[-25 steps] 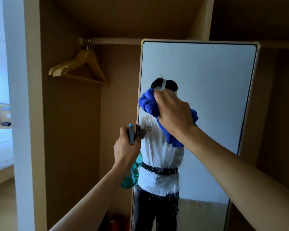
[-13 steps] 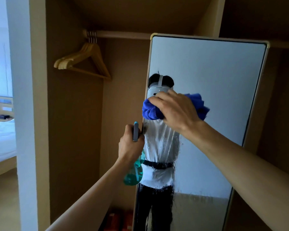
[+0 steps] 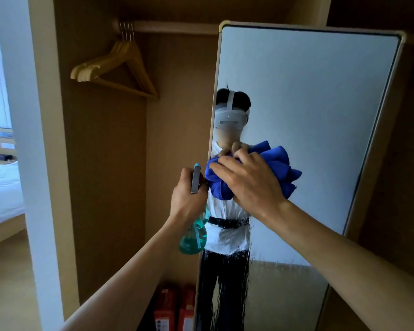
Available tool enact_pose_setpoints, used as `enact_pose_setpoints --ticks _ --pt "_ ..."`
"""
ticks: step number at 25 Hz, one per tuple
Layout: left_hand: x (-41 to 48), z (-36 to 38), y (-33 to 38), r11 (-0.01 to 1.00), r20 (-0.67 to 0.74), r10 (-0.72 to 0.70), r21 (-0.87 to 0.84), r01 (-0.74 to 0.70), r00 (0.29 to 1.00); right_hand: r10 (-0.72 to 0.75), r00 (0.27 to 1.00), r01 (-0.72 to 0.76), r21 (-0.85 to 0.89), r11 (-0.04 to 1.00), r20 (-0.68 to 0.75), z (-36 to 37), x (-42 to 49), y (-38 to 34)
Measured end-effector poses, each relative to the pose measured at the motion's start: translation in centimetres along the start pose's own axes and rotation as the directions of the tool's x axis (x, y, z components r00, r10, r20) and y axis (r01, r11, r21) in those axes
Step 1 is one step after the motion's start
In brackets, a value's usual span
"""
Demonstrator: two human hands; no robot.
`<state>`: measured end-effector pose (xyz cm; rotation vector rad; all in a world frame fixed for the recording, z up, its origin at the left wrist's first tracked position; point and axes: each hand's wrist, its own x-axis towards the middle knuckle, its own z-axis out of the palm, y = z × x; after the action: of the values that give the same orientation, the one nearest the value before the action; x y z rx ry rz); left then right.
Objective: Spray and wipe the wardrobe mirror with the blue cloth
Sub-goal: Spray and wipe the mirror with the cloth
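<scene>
Mirror: one, tall, in a pale frame, standing upright inside the wardrobe; its bottom edge is cut off by the frame.
Cloth: one, blue, bunched, pressed to the glass near the mirror's left edge at about mid height.
Bottle: one spray bottle, teal body, grey trigger head with a blue tip.
Hands: two, both bare, both raised in front of the mirror.
Hangers: a bunch of wooden ones on the rail; four wire hooks show, but the bodies overlap and are hard to count.
Boxes: two red ones on the wardrobe floor, cut off at the bottom.
Bed: one, white, at far left, mostly out of frame.
Right hand: spread over the cloth, fingers curled and clamped on its left part; the rest of the cloth bulges out to the right and above the hand.
Left hand: closed round the bottle's neck, just beside the mirror's left edge; the bottle body hangs below the hand.
Hidden: the middle of the cloth lies under the right hand; the bottle neck is inside the left fist; the nozzle is hard to make out.
Glass: streaked with wet runs on the lower half, blurring the reflection there.
</scene>
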<state>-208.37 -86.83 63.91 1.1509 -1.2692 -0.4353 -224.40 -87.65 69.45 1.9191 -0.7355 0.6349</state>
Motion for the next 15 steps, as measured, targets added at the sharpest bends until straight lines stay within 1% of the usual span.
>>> enact_pose_setpoints --ticks 4,9,11,13,15 --pt "-0.2 -0.4 -0.9 1.000 0.060 -0.014 -0.016 0.015 0.998 -0.004 0.999 0.002 0.054 0.999 0.041 0.8 -2.2 -1.9" --pt "-0.6 -0.6 -1.4 0.999 0.081 -0.033 -0.033 0.035 0.996 -0.010 0.999 0.010 0.005 1.000 0.041 -0.1 -0.8 -0.8" --pt "-0.7 -0.6 -1.4 0.998 0.077 -0.048 -0.040 0.051 0.996 0.041 0.999 -0.041 -0.013 0.999 0.005 -1.0 0.8 0.5" --pt "-1.0 -0.6 -1.5 0.998 0.076 -0.054 -0.032 0.057 0.996 0.112 0.993 -0.112 0.002 0.994 -0.038 -2.0 2.7 2.2" --pt "-1.3 -0.5 -1.5 0.998 0.071 -0.054 -0.021 0.055 0.996 0.151 0.986 -0.151 0.014 0.989 -0.073 -2.7 3.9 3.2"
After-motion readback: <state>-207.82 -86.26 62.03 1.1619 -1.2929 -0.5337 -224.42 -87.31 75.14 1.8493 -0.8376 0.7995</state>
